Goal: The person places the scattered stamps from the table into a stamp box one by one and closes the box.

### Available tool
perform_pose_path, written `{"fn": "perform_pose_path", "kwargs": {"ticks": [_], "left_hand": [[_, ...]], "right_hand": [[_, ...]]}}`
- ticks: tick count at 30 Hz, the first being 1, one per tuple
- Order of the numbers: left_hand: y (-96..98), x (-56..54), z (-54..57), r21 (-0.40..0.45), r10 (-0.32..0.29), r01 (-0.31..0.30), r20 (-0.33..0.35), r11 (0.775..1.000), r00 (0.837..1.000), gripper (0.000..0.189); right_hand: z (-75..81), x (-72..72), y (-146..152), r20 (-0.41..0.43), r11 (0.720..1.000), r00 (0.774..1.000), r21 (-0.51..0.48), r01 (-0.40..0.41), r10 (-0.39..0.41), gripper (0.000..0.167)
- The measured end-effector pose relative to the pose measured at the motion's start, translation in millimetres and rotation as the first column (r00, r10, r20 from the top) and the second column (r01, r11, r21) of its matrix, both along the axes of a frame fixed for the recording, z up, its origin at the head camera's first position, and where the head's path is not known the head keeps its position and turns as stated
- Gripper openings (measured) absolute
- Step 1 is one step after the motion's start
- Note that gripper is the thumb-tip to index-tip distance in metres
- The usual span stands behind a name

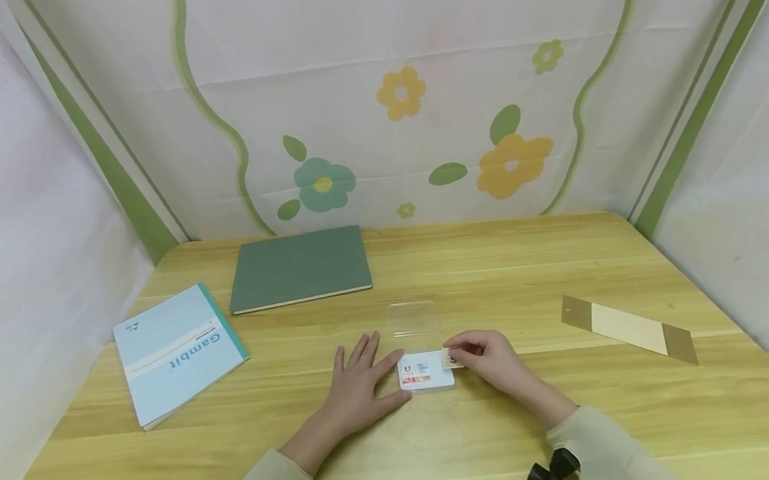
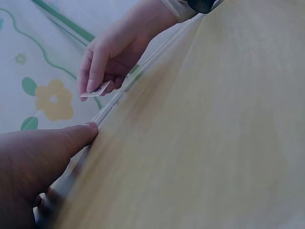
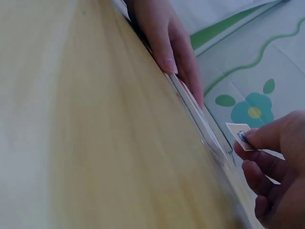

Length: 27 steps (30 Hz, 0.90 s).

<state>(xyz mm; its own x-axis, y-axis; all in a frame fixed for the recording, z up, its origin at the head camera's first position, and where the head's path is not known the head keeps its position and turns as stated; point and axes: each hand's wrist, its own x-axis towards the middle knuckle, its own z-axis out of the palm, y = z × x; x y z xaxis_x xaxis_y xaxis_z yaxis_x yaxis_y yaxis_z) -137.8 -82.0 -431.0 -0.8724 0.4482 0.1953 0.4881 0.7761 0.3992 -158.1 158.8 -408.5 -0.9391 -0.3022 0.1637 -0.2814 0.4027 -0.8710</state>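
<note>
A small flat case point(image 1: 437, 379) lies on the table, a white card with red and grey print showing at its top. My left hand point(image 1: 357, 390) is spread beside it, index fingertip and thumb tip at its left corners. Between thumb and index finger, my right hand point(image 1: 493, 359) pinches a small square paper piece point(image 3: 238, 135), cream with a dark round print. The piece overlaps the case's right end in the head view. In the right wrist view it is tilted, held by one edge. A clear plastic lid point(image 1: 413, 318) lies just behind the case.
A pale blue notebook point(image 1: 174, 388) marked "Gambit" lies at the left, a dark green book point(image 1: 302, 268) at the back. To the right rests a cream strip with brown ends point(image 1: 628, 328). Flowered white cloth point(image 1: 347, 86) hangs behind the wooden table point(image 1: 480, 263).
</note>
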Motion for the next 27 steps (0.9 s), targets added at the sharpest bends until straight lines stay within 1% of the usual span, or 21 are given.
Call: {"fn": "perform_pose_path", "kwargs": {"ticks": [1, 4, 5, 7, 8, 9, 12, 20, 23, 27], "left_hand": [[0.0, 0.0, 0.1, 0.001, 0.0, 0.0, 0.0, 1.0, 1.0, 0.061], [0.0, 0.0, 0.2, -0.002, 0.004, -0.004, 0.0, 1.0, 1.0, 0.061], [-0.1, 0.1, 0.1, -0.003, 0.005, -0.005, 0.0, 1.0, 1.0, 0.061], [-0.1, 0.2, 0.2, -0.004, 0.006, -0.006, -0.001, 1.0, 1.0, 0.061], [-0.1, 0.2, 0.3, -0.004, 0.006, -0.006, -0.001, 1.0, 1.0, 0.061], [0.0, 0.3, 0.3, -0.004, 0.006, -0.006, -0.002, 1.0, 1.0, 0.061], [-0.2, 0.3, 0.2, -0.005, 0.005, -0.005, 0.001, 1.0, 1.0, 0.061], [-0.9, -0.1, -1.0, -0.006, 0.007, -0.007, 0.007, 1.0, 1.0, 0.061], [-0.6, -0.2, -1.0, -0.008, 0.009, -0.009, 0.01, 1.0, 1.0, 0.061], [-0.1, -0.4, -0.5, -0.013, 0.008, -0.008, 0.012, 1.0, 1.0, 0.061]], "right_hand": [[4.8, 2.6, -4, 0.003, 1.0, 1.0, -0.004, -0.016, 0.016, 0.011], [4.3, 3.9, -12, 0.003, 0.999, 0.999, -0.003, -0.047, 0.047, 0.01], [3.5, 4.1, -13, 0.001, 0.999, 0.999, 0.007, -0.052, 0.052, 0.01], [-5.2, 1.2, -12, 0.001, 0.998, 0.998, 0.013, -0.058, 0.058, 0.009], [-10.4, -0.8, -11, 0.001, 0.998, 0.999, 0.019, -0.054, 0.054, 0.009], [-11.6, -1.0, -11, 0.001, 0.998, 0.999, 0.024, -0.051, 0.051, 0.009], [-13.4, -0.6, -12, -0.003, 0.998, 1.0, 0.053, -0.027, 0.027, 0.008], [-13.4, 1.3, -16, -0.051, 0.993, 0.999, 0.117, 0.022, -0.016, 0.009], [-13.2, 1.9, -16, -0.053, 0.993, 0.998, 0.116, 0.024, -0.018, 0.009], [-13.1, 1.8, -15, -0.043, 0.997, 0.999, 0.071, -0.002, 0.005, 0.008]]}}
